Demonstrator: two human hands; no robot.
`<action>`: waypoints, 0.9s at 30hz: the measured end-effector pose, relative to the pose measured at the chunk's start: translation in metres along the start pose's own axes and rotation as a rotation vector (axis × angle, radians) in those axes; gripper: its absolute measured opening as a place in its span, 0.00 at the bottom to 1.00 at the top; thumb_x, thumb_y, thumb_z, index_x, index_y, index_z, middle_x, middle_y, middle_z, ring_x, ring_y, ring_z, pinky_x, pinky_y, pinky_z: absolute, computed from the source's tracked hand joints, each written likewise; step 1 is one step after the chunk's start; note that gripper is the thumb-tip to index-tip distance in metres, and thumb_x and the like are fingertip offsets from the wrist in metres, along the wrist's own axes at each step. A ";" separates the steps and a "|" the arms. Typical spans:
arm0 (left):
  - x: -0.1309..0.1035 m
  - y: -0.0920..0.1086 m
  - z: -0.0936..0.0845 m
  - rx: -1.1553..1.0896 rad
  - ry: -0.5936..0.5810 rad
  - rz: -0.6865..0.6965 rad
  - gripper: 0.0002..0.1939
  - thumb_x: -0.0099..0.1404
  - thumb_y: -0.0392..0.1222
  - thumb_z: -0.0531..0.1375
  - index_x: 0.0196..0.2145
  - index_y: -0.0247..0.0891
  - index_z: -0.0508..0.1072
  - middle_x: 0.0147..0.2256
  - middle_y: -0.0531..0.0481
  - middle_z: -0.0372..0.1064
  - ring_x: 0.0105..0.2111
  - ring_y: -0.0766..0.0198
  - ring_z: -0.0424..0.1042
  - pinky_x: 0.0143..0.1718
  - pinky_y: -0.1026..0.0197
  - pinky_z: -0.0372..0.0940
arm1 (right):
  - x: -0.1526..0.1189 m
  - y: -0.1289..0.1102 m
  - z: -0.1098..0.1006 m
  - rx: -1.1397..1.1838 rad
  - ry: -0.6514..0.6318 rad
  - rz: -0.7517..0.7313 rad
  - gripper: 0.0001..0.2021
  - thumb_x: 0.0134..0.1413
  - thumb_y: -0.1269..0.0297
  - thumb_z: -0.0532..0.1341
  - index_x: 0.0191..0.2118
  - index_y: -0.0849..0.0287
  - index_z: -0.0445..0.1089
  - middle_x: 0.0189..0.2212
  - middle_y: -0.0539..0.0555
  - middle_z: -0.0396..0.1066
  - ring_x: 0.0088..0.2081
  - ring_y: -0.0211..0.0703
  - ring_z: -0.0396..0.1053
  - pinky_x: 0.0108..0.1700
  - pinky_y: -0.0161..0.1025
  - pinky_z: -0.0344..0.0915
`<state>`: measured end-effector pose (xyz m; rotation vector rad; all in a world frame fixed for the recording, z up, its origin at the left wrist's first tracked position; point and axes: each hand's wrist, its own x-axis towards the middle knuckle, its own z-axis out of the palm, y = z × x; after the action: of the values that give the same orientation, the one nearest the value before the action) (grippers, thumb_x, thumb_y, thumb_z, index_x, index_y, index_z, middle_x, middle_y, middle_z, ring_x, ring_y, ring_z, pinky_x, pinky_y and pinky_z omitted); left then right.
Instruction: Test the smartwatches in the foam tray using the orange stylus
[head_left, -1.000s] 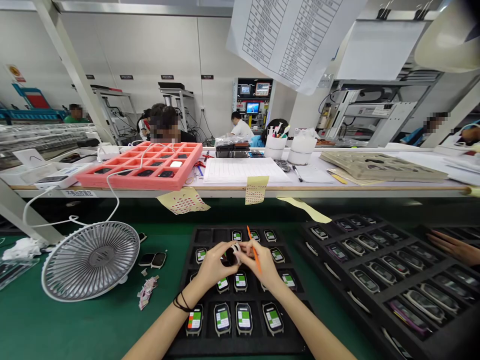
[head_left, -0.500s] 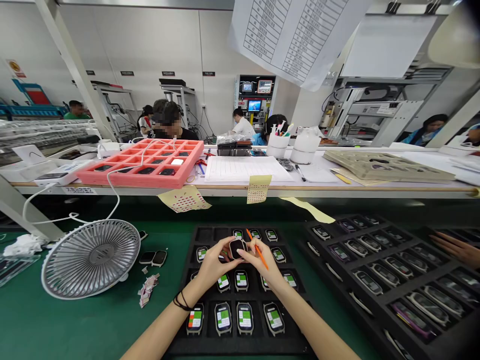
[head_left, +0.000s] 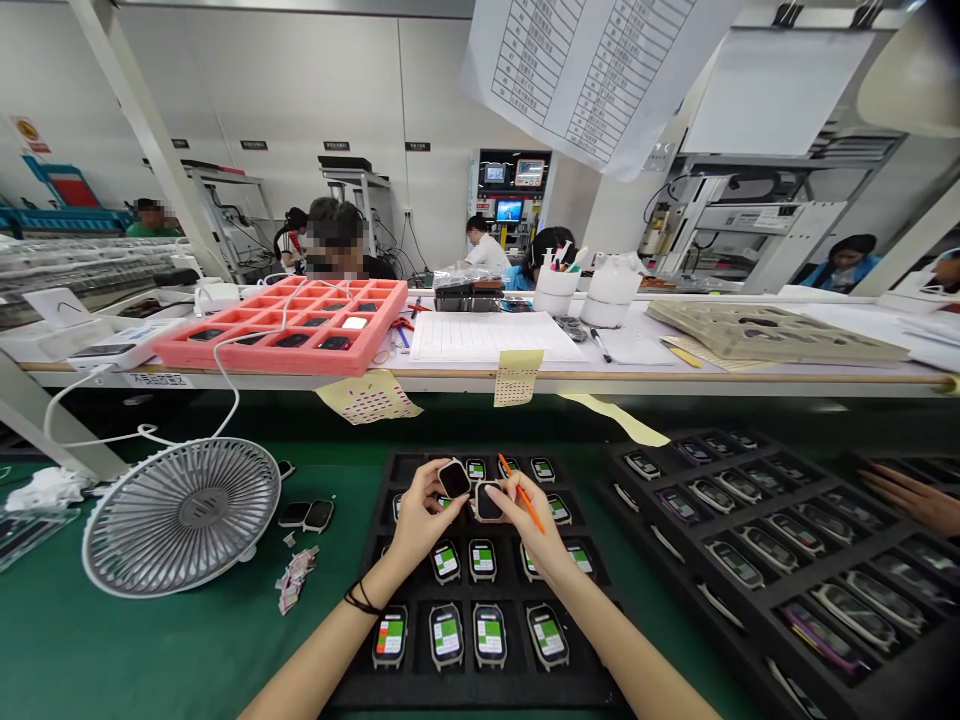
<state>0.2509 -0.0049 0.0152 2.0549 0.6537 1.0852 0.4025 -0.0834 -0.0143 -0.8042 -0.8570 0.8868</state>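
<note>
Over the black foam tray (head_left: 469, 693), my left hand (head_left: 422, 505) grips a dark-screened watch (head_left: 454, 479) by its edges. Just right of it, my right hand (head_left: 527, 508) holds a second dark-screened watch (head_left: 490, 501), with the thumb on its screen. An orange stick (head_left: 523, 493) is also tucked between the right fingers, slanting up to the left. Beneath both hands, several watches lie in the tray's compartments with lit green and white screens; one at the lower left (head_left: 391, 637) shows orange-red as well.
A grey fan (head_left: 202, 510) stands at left, beside two loose watches (head_left: 306, 515) and paper scraps (head_left: 297, 578). More black trays (head_left: 697, 560) of watches sit at right, where another person's hand (head_left: 911, 495) rests. A shelf edge (head_left: 450, 384) crosses ahead, carrying a pink tray (head_left: 270, 360).
The two hands have moved slightly apart. The left hand's watch has shifted up and left, and a second watch now shows separately in the right hand.
</note>
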 end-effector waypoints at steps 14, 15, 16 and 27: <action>0.050 -0.045 -0.062 0.534 -0.132 -0.053 0.23 0.53 0.31 0.56 0.48 0.39 0.60 0.41 0.49 0.69 0.41 0.62 0.70 0.43 0.61 0.65 | 0.060 0.024 0.012 -0.652 -0.077 -0.229 0.15 0.47 0.58 0.59 0.23 0.58 0.51 0.19 0.45 0.54 0.21 0.34 0.52 0.27 0.32 0.52; 0.052 -0.047 -0.066 0.591 -0.161 -0.069 0.23 0.52 0.31 0.56 0.48 0.39 0.61 0.40 0.50 0.69 0.41 0.61 0.69 0.44 0.59 0.64 | 0.068 0.028 0.019 -0.668 -0.074 -0.226 0.15 0.46 0.59 0.59 0.23 0.58 0.51 0.19 0.45 0.54 0.21 0.34 0.52 0.27 0.32 0.52; 0.053 -0.048 -0.069 0.638 -0.175 -0.079 0.23 0.52 0.31 0.57 0.47 0.39 0.63 0.40 0.50 0.69 0.42 0.58 0.69 0.45 0.57 0.63 | 0.075 0.032 0.027 -0.690 -0.066 -0.223 0.14 0.46 0.61 0.59 0.22 0.57 0.51 0.18 0.45 0.53 0.21 0.34 0.52 0.27 0.32 0.52; 0.054 -0.033 -0.060 0.952 -0.215 0.009 0.15 0.62 0.36 0.53 0.47 0.40 0.69 0.50 0.45 0.63 0.52 0.55 0.60 0.53 0.52 0.55 | 0.086 0.020 -0.006 -1.071 0.101 -0.220 0.08 0.57 0.66 0.51 0.27 0.58 0.54 0.26 0.52 0.62 0.27 0.39 0.61 0.30 0.33 0.53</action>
<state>0.2248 0.0746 0.0394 2.9057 1.1989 0.5571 0.4330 -0.0009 -0.0101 -1.6124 -1.3074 0.1225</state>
